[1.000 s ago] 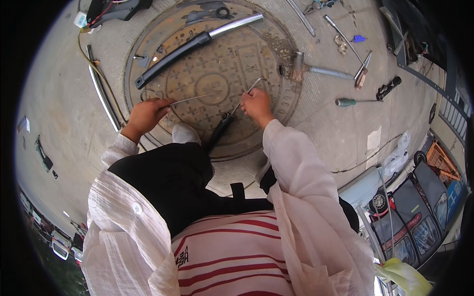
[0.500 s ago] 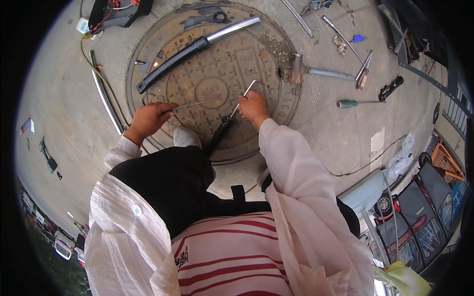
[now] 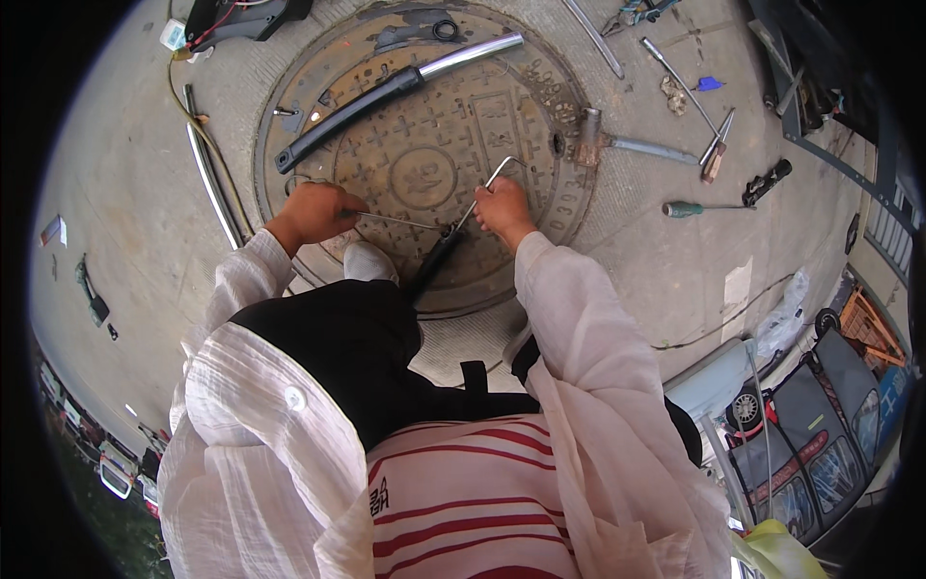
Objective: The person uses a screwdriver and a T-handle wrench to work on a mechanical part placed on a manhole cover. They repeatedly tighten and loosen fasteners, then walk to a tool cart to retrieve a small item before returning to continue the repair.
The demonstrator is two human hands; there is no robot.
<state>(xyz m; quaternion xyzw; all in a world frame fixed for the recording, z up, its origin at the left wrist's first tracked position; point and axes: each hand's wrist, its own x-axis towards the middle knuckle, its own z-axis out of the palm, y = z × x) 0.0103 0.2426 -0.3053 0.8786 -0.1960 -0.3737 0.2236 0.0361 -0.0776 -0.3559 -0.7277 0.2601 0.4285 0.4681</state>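
My left hand (image 3: 316, 211) grips a thin metal rod (image 3: 397, 219), whose far end meets the top fitting of a black cylinder (image 3: 434, 259) near my feet. My right hand (image 3: 501, 206) is closed on a bent metal rod (image 3: 503, 163) that runs down into that same fitting, its short bend upward. The cylinder lies at a slant over the round iron manhole cover (image 3: 424, 135), partly hidden by my trousers. Above my hands on the cover lies a long black tube with a chrome end (image 3: 386, 92).
Around the cover lie a hammer (image 3: 590, 137), a green-handled screwdriver (image 3: 682, 208), long metal bars (image 3: 659, 58), chrome tubing with a cable (image 3: 206, 174), a dark tray with wires (image 3: 241, 19) and a black fitting (image 3: 767, 180). A dark metal frame (image 3: 820, 125) and parked vehicles (image 3: 820, 434) are at right.
My left hand has moved right, bringing the thin rod's end down to the cylinder's fitting. My right hand stays on the bent rod. The view has shifted slightly.
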